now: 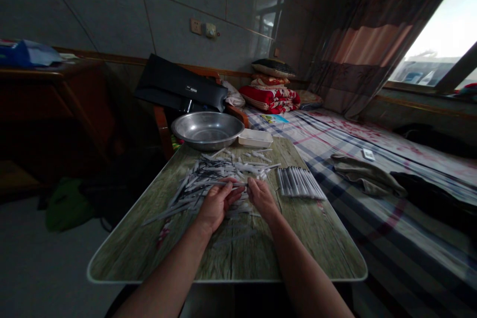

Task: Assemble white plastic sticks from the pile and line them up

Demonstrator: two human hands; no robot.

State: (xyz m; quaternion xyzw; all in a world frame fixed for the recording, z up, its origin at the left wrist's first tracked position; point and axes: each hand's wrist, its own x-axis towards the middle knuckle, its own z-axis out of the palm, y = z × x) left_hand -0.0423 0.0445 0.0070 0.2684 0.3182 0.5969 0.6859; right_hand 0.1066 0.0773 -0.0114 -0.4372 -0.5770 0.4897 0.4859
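A loose pile of thin grey and white sticks lies spread over the middle of a wood-patterned table. My left hand rests on the pile with its fingers curled around one stick. My right hand pinches the other end of that same stick. To the right of my hands, a neat row of sticks lies side by side.
A metal basin and a small white tray stand at the table's far end. A chair with a black bag is behind them. A bed with a plaid sheet, folded blankets and clothes lies to the right.
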